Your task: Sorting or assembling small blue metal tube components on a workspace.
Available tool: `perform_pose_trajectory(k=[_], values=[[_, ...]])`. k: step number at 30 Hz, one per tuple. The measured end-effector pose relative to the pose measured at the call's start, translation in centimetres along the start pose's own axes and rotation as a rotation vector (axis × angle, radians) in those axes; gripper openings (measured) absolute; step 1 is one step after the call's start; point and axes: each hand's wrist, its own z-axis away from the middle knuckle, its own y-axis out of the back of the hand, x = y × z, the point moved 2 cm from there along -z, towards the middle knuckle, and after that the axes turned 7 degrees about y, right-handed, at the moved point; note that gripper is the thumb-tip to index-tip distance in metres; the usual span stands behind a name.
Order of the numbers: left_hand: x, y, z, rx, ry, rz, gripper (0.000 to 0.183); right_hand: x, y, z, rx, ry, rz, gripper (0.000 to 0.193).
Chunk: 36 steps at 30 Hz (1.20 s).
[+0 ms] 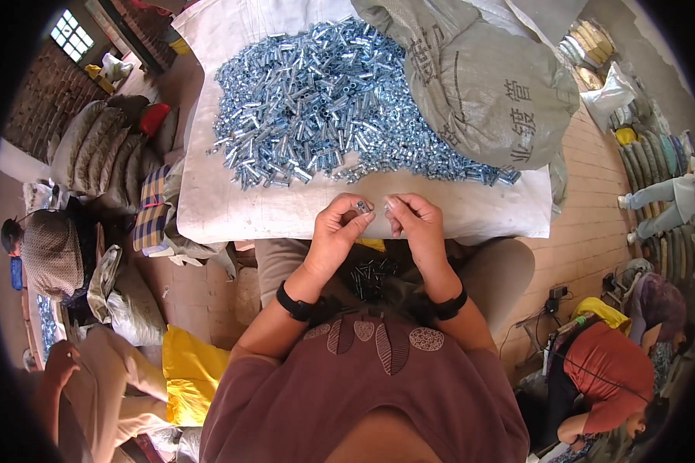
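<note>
Just past the near edge of the white-covered table (247, 220), my two hands face each other with a small gap between them. My left hand (335, 230) is closed, pinching a small shiny metal sleeve (361, 207) between thumb and fingers. My right hand (418, 219) is also closed, its thumb and forefinger pressed together on something small that I cannot make out. Beyond them spreads a large heap of silvery-blue metal sleeves (309, 100), with smaller nut-like pieces (409, 158) along its near and right sides. Dark, slender metal parts (372, 278) lie in my lap below my hands.
A grey-green woven sack (502, 85) lies over the heap's right side. Full sacks (93, 147) are stacked at left, with a yellow bag (193, 374) at lower left. People work on both sides, one in a red shirt (606, 370). More sacks (652, 166) line the right wall.
</note>
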Motion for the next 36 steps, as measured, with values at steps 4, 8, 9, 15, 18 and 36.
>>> perform_pose_trajectory(k=[4, 8, 9, 15, 18, 36], values=[[0.1, 0.2, 0.4, -0.114, 0.238, -0.042, 0.003, -1.5, -0.9, 0.1, -0.013, 0.034, 0.009, 0.018], [-0.5, -0.1, 0.5, -0.126, 0.033, -0.236, 0.008, -1.6, -1.3, 0.0, -0.064, 0.033, 0.008, 0.018], [-0.4, -0.1, 0.4, -0.129, 0.034, -0.235, 0.008, -1.5, -1.3, -0.1, -0.062, 0.021, 0.015, 0.018], [0.0, -0.1, 0.4, -0.122, -0.003, -0.283, 0.014, -1.2, -0.7, -0.2, -0.032, 0.011, 0.122, 0.017], [-0.3, 0.1, 0.3, -0.128, 0.026, -0.271, 0.016, -1.1, -0.6, -0.2, -0.018, 0.118, 0.322, 0.017], [-1.3, 1.4, -1.3, -0.277, 0.211, -0.578, 0.019, 2.0, 0.2, -1.7, -0.032, 0.531, 1.092, 0.015]])
